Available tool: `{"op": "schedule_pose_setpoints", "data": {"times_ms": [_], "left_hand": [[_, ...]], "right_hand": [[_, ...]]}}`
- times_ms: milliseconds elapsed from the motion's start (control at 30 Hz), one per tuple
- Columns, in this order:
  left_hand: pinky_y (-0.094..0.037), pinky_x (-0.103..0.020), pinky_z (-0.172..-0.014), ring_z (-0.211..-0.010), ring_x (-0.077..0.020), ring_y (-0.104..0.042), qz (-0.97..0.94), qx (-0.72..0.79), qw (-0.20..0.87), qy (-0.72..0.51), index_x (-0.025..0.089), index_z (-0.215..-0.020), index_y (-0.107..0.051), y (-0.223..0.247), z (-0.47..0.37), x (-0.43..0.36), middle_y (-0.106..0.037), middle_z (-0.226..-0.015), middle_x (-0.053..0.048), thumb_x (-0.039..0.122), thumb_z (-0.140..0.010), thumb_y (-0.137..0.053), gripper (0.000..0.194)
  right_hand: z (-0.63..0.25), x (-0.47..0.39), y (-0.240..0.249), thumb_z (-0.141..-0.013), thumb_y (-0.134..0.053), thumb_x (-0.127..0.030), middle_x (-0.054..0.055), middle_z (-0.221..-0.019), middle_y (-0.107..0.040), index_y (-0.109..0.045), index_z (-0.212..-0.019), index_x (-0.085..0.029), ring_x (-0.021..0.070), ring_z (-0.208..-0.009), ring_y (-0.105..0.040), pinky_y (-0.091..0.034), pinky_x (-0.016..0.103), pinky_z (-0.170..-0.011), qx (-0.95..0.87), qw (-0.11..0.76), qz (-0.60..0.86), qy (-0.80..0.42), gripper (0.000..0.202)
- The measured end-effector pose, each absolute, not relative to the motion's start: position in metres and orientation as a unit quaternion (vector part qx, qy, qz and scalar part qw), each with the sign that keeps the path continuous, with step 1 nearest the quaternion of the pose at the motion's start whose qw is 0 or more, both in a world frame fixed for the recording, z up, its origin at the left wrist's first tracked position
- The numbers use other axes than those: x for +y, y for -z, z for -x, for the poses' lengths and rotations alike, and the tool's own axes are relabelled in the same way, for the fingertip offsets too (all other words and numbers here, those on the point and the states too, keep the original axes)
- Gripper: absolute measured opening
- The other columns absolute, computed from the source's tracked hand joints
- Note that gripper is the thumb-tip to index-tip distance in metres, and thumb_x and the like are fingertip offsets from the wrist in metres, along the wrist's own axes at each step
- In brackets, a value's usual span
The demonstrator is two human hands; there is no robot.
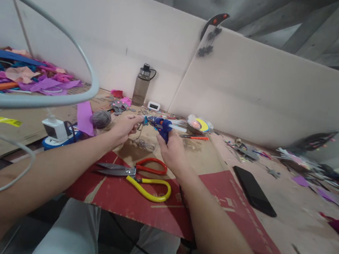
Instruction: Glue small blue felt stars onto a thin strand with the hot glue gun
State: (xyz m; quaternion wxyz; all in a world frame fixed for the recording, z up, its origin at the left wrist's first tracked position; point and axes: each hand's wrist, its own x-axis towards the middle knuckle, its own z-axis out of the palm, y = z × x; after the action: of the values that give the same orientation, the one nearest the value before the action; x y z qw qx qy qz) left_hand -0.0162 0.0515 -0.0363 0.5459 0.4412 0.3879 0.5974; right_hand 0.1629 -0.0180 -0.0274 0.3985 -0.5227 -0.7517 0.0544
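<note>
My right hand [171,149] is wrapped round the handle of a blue hot glue gun [164,129], a clear glue stick [178,127] poking out of its back. The gun's nozzle points left at a small teal piece [145,120], which my left hand [125,128] pinches between its fingertips. Whether nozzle and piece touch, I cannot tell. Grey yarn [144,143] lies loosely on the cardboard below. Nearer to me rest large scissors [133,174] with one red and one yellow handle, blades toward the left. A grey yarn ball [101,118] sits left of my left hand.
A water bottle [141,86] and a small white digital clock [154,106] stand by the partition. The phone [254,190] lies at right. White cables [93,81] loop across the left, near a charger [55,129]. Fabric scraps [25,74] pile up at far left.
</note>
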Motion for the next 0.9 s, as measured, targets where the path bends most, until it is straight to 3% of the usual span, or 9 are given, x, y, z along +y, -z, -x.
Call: {"op": "schedule_pose_setpoints", "data": {"times_ms": [133, 233, 400, 533, 633, 700, 800, 900], "left_hand": [[-0.02, -0.018, -0.039, -0.039, -0.0041, -0.035, -0.487, 0.419, 0.469, -0.606, 0.013, -0.066, -0.067, 0.035, 0.017, 0.051, -0.047, -0.046, 0.004, 0.021, -0.064, -0.075, 0.012], [-0.02, -0.017, -0.038, -0.041, -0.0042, -0.036, -0.457, 0.412, 0.491, -0.617, 0.013, -0.065, -0.064, 0.033, 0.02, 0.053, -0.047, -0.049, 0.004, 0.02, -0.064, -0.074, 0.012], [-0.02, -0.015, -0.036, -0.042, -0.0027, -0.038, -0.412, 0.379, 0.555, -0.615, 0.013, -0.065, -0.058, 0.031, 0.025, 0.056, -0.048, -0.055, 0.004, 0.017, -0.061, -0.075, 0.017], [-0.02, -0.014, -0.036, -0.043, -0.0022, -0.038, -0.399, 0.365, 0.579, -0.61, 0.013, -0.065, -0.056, 0.03, 0.026, 0.057, -0.051, -0.057, 0.004, 0.015, -0.062, -0.074, 0.019], [-0.02, -0.014, -0.036, -0.043, -0.002, -0.039, -0.401, 0.36, 0.586, -0.605, 0.013, -0.066, -0.057, 0.03, 0.024, 0.056, -0.052, -0.06, 0.003, 0.016, -0.062, -0.075, 0.019], [-0.021, -0.014, -0.036, -0.044, -0.0022, -0.039, -0.417, 0.363, 0.573, -0.604, 0.012, -0.066, -0.058, 0.029, 0.022, 0.053, -0.051, -0.059, 0.003, 0.018, -0.06, -0.077, 0.02], [-0.023, -0.013, -0.038, -0.046, -0.0029, -0.039, -0.467, 0.374, 0.531, -0.601, 0.011, -0.071, -0.063, 0.027, 0.019, 0.047, -0.049, -0.058, 0.004, 0.02, -0.059, -0.078, 0.021], [-0.024, -0.014, -0.038, -0.047, -0.0039, -0.041, -0.506, 0.384, 0.499, -0.589, 0.011, -0.075, -0.065, 0.024, 0.016, 0.042, -0.052, -0.059, 0.002, 0.024, -0.061, -0.077, 0.022]], "right_hand": [[-0.158, -0.023, 0.025, -0.09, -0.043, -0.031, 0.017, -0.105, -0.067, -0.055, -0.12, -0.015, 0.0294, -0.094, -0.062, -0.046, 0.042, -0.085, -0.784, 0.371, 0.496, -0.036, 0.036], [-0.159, -0.024, 0.023, -0.087, -0.047, -0.031, 0.017, -0.104, -0.067, -0.057, -0.115, -0.015, 0.0283, -0.091, -0.063, -0.047, 0.041, -0.083, -0.762, 0.396, 0.509, -0.055, 0.034], [-0.172, -0.011, 0.022, -0.083, -0.052, -0.033, 0.005, -0.086, -0.069, -0.056, -0.093, -0.019, 0.0123, -0.053, -0.052, -0.047, 0.028, -0.053, -0.623, 0.512, 0.514, -0.293, 0.018], [-0.187, 0.003, 0.026, -0.085, -0.049, -0.026, 0.0, -0.071, -0.064, -0.051, -0.082, -0.02, 0.0071, -0.044, -0.044, -0.046, 0.022, -0.047, -0.515, 0.48, 0.585, -0.402, 0.007], [-0.198, 0.01, 0.032, -0.084, -0.05, -0.024, -0.002, -0.056, -0.055, -0.05, -0.071, -0.019, 0.0098, -0.045, -0.049, -0.049, 0.026, -0.05, -0.507, 0.41, 0.648, -0.394, 0.014], [-0.206, 0.012, 0.035, -0.082, -0.054, -0.026, 0.002, -0.056, -0.057, -0.053, -0.066, -0.018, 0.014, -0.049, -0.055, -0.05, 0.03, -0.054, -0.519, 0.375, 0.671, -0.374, 0.018], [-0.216, 0.01, 0.032, -0.078, -0.062, -0.029, 0.014, -0.074, -0.068, -0.06, -0.065, -0.016, 0.0248, -0.076, -0.067, -0.051, 0.037, -0.072, -0.543, 0.329, 0.715, -0.293, 0.018], [-0.218, 0.002, 0.021, -0.082, -0.058, -0.037, 0.023, -0.091, -0.07, -0.065, -0.069, -0.013, 0.0339, -0.1, -0.064, -0.045, 0.043, -0.087, -0.579, 0.24, 0.772, -0.104, 0.028]]}}
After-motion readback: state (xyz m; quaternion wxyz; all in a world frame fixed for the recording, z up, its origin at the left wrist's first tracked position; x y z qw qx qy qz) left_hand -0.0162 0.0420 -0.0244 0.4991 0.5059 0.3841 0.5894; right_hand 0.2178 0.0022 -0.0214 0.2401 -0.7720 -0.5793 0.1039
